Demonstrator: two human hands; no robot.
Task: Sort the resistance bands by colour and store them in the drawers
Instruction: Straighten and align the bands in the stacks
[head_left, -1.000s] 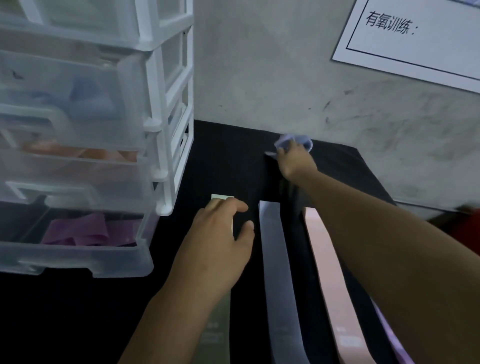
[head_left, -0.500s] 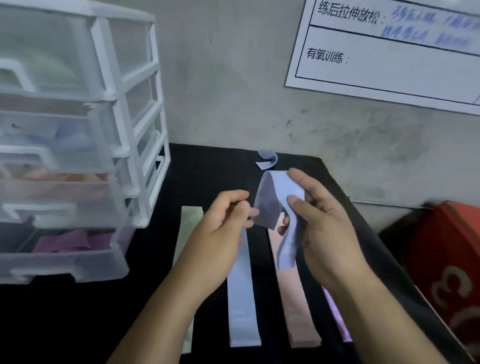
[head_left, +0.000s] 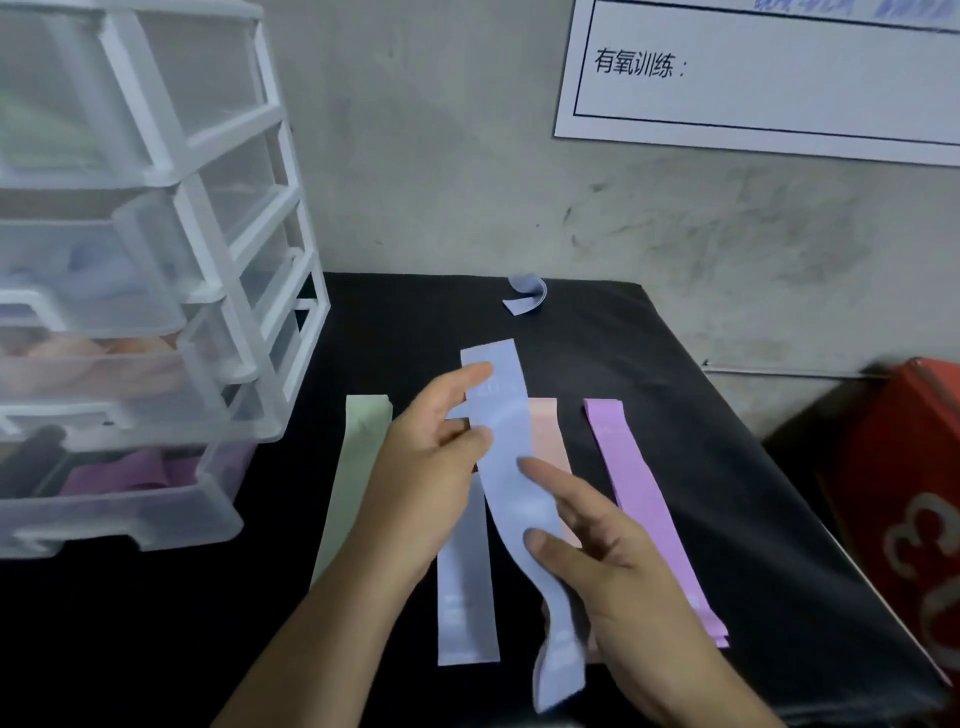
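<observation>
We look down on a left hand (head_left: 431, 467) and a right hand (head_left: 618, 577) holding one blue band (head_left: 501, 415) between them above a black tabletop (head_left: 727, 493). The left hand pinches the band's upper part, forefinger stretched along its edge and thumb pressed to its face. The right hand grips it lower down, thumb and forefinger lying on the front, while the band's tail twists out below the palm. The band's top end stands free, leaning slightly left. Beneath the hands, four more bands lie flat in a row on the tabletop: a green band (head_left: 358, 467) at the left, a second blue band (head_left: 465, 597), a pink band (head_left: 548, 431) largely hidden behind the held one, and a purple band (head_left: 639, 499) at the right. A small curled blue band (head_left: 527, 296) sits alone near the tabletop's far edge, close to the wall (head_left: 441, 182). At the left stands a white-framed drawer unit (head_left: 208, 218) with clear drawers, the lower ones jutting farther forward than the upper. The bottom drawer (head_left: 130, 525) holds purple bands (head_left: 130, 475) beside something dark; the drawer above it shows a peach colour and the next one blue, though the cloudy plastic hides the detail from us. A printed sheet (head_left: 779, 93) with Chinese characters hangs on the wall at upper right, and a red object (head_left: 914, 493) stands just beside the tabletop's right edge.
</observation>
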